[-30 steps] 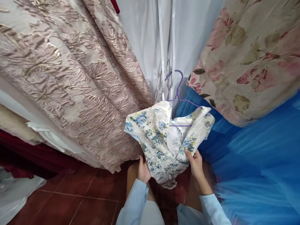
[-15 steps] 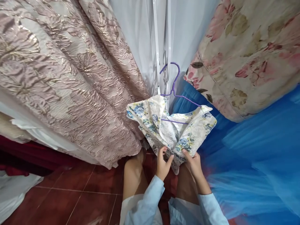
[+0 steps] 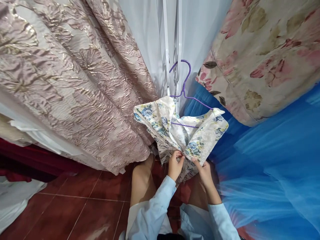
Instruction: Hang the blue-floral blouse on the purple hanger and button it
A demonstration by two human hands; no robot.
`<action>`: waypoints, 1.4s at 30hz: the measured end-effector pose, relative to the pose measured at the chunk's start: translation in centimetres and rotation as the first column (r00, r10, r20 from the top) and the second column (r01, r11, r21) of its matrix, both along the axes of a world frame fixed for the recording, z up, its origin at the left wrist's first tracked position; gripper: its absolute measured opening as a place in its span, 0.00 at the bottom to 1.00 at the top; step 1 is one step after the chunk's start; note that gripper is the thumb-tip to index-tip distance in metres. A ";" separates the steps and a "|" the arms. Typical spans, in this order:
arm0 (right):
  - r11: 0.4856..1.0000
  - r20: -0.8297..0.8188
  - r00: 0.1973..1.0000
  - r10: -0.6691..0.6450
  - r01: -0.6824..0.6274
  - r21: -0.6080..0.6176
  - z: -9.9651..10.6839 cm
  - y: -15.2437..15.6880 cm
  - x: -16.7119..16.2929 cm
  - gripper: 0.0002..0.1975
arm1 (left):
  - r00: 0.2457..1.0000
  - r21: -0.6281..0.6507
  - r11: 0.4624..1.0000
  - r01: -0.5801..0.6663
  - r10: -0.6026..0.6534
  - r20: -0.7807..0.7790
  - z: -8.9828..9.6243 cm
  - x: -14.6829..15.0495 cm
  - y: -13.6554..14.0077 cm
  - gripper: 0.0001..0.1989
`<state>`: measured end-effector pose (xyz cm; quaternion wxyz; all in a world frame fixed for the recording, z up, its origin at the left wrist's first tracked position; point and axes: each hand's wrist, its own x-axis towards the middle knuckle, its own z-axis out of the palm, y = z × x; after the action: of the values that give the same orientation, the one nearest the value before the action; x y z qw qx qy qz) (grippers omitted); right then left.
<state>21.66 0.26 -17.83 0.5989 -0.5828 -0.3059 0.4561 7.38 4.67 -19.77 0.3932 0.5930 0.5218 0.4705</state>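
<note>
A white garment with a blue and yellow floral print point(image 3: 197, 146) hangs on a purple hanger point(image 3: 186, 88) in front of me. Its neckline lies open in a V, and the hanger's lower bar shows inside it. My left hand point(image 3: 175, 165) pinches the garment's front near the bottom of the V, fingers and thumb closed together on the cloth. To its right, my right hand point(image 3: 205, 171) grips the front panel, its thumb on top of the fabric and its fingers partly hidden. The lower part of the garment hangs above my knees.
A shiny pink and gold brocade cloth point(image 3: 92, 86) hangs at the left. Pink floral fabric point(image 3: 252, 66) and blue tulle point(image 3: 270, 166) hang on the right. White metal bars point(image 3: 167, 46) stand behind the hanger. Red tiles point(image 3: 97, 213) cover the floor.
The left hand's thumb and fingers have come together on the cloth at the V. Both hands and the garment sit slightly higher in view.
</note>
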 end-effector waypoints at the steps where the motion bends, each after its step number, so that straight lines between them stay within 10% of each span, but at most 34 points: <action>1: 1.000 0.025 1.000 0.002 -0.002 -0.003 0.1 -0.1 0.0 0.24 | 1.000 -0.006 1.000 0.004 -0.004 -0.012 -0.3 0.1 0.1 0.07; 10: 1.000 0.138 0.990 0.016 -0.015 -0.008 -0.2 -0.4 0.7 0.24 | 0.998 -0.065 0.996 0.063 -0.063 -0.005 -1.1 0.4 0.4 0.11; 16: 0.942 0.384 0.864 -0.327 0.332 0.055 -1.4 -2.4 -0.8 0.27 | 0.972 -0.206 0.969 0.133 -0.087 0.217 -1.4 -1.1 -2.7 0.17; 23: 0.995 0.203 0.975 0.094 -0.100 0.021 -0.8 -4.0 -5.1 0.19 | 0.964 -0.110 0.966 0.235 -0.217 0.155 0.8 -2.2 -4.6 0.16; 31: 0.977 0.268 0.941 0.205 -0.214 0.004 0.4 -2.6 -5.2 0.16 | 0.971 0.067 0.982 0.177 -0.163 -0.175 2.4 -3.5 -5.4 0.10; 42: 0.988 0.352 0.929 0.115 -0.145 0.060 0.1 -3.4 -6.3 0.12 | 0.977 0.103 0.993 0.062 -0.039 -0.212 2.1 -3.3 -6.7 0.09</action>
<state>15.39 -3.18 -17.74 0.5279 -0.6068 -0.4639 0.3713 4.11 -2.02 -17.71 0.3150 0.6729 0.5185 0.4231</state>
